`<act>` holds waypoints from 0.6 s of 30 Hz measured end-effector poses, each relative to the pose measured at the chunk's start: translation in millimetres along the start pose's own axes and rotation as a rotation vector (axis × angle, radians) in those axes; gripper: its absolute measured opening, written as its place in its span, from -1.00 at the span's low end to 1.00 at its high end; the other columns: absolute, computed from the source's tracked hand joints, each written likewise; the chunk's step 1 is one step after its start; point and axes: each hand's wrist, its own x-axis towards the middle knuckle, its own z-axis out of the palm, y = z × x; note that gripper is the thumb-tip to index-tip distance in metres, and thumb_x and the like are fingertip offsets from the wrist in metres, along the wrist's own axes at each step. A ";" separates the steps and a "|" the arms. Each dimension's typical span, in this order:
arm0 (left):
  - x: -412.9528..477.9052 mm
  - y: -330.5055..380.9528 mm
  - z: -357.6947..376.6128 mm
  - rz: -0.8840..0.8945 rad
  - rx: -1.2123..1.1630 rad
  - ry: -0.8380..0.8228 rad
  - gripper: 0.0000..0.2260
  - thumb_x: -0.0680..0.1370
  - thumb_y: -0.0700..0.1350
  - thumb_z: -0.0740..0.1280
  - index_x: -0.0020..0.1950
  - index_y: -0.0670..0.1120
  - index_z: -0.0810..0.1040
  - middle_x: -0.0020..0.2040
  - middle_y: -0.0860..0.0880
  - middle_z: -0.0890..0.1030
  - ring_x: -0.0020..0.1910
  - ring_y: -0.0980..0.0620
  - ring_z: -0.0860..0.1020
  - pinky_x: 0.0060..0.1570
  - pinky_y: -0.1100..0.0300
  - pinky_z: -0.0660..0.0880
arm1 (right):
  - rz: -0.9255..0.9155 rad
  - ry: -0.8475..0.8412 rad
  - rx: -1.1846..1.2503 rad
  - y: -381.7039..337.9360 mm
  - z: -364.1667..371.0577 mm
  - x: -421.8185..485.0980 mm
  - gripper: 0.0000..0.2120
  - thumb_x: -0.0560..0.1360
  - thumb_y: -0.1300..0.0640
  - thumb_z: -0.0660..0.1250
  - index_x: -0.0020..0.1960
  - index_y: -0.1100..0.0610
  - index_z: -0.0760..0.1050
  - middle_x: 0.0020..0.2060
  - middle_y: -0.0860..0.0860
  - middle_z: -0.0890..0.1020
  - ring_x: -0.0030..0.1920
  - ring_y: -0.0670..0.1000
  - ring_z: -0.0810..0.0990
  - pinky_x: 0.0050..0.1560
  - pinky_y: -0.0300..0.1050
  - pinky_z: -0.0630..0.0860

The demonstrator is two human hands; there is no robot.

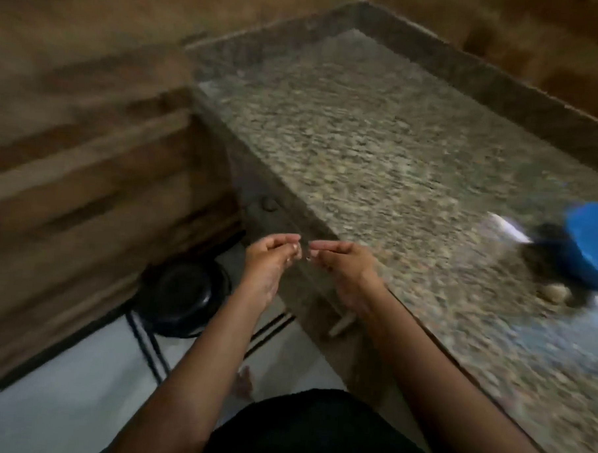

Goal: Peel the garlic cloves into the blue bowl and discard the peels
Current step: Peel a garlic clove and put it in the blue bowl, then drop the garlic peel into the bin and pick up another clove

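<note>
Both hands raised over the near left edge of the granite tabletop (pixel 380 134), fingertips almost meeting. Left hand (pixel 268 262): fingers curled inward toward the thumb; grip state on any object cannot be told (motion blur). Right hand (pixel 344 266): fingers likewise curled, a small pale fleck visible between the two hands at the fingertips; whether clove or peel, cannot tell, nor which hand pinches it.

Blue bowl (pixel 591 242): on the tabletop at the far right, cut off by the frame edge. Dark blurred object (pixel 550 247) just left of the bowl, touching or overlapping it. White strip (pixel 506 227) (paper or plastic, unclear) just beyond that dark object. Garlic (pixel 555 292): pale rounded piece on the tabletop, near side of the bowl, well apart from both hands.

Black round bin (pixel 181 293) on the pale tiled floor (pixel 61 387), below and left of the hands, beside the tabletop's side wall. Wood-toned panelling (pixel 81 155) at left.
</note>
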 end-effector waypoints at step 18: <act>141.2 22.8 -241.5 -0.324 -0.566 0.523 -0.70 0.63 -0.20 0.14 0.31 -0.33 0.37 0.16 -0.24 0.49 0.17 -0.19 0.45 0.27 0.02 0.37 | 0.250 -0.246 -0.306 62.7 269.6 182.2 -0.87 0.46 0.52 0.24 -0.05 0.47 0.55 -0.36 0.11 0.56 -0.32 0.01 0.53 -0.44 -0.35 0.52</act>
